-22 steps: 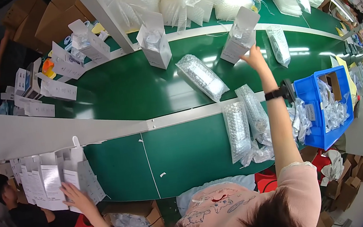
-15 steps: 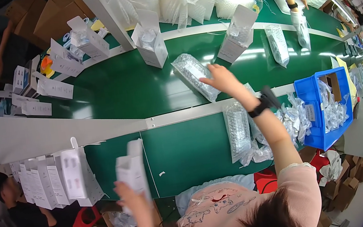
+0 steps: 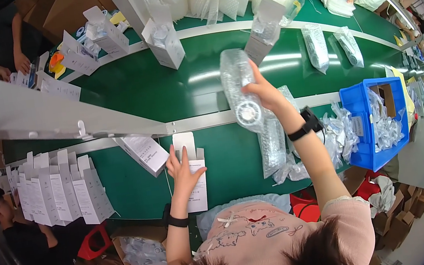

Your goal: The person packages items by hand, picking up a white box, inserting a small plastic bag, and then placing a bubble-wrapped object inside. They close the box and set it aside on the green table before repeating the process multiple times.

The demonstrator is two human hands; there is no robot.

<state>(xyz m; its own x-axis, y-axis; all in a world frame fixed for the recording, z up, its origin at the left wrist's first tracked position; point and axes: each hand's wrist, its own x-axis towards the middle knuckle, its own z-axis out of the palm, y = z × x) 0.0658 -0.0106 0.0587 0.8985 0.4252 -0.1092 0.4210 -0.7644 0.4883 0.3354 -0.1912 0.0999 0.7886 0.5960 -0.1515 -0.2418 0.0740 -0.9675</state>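
My right hand point(image 3: 266, 92) grips a clear bubble-wrap package point(image 3: 233, 72) above the far edge of the near bench. A round, pale item shows through the wrap at its near end. My left hand point(image 3: 181, 175) has its fingers spread, with the thumb over a white carton point(image 3: 198, 197). That carton has its top flaps raised. Just left of the hand, another white carton point(image 3: 144, 154) lies tilted, partly behind the grey frame. Beside my right forearm lies more bubble wrap point(image 3: 272, 148) on the green bench.
A blue bin point(image 3: 377, 131) of small plastic-wrapped pieces stands at right, more pieces beside it. Several white cartons point(image 3: 60, 191) stand at left. Across the green belt point(image 3: 147, 93) are open cartons point(image 3: 164, 44) and wrapped packages point(image 3: 315, 47). A grey frame point(image 3: 69, 120) crosses the left side.
My right hand has lifted the bubble-wrap package off the green belt and brought it nearer. My left hand has moved right, with its fingers spread at a carton. Another carton now lies tilted beside it.
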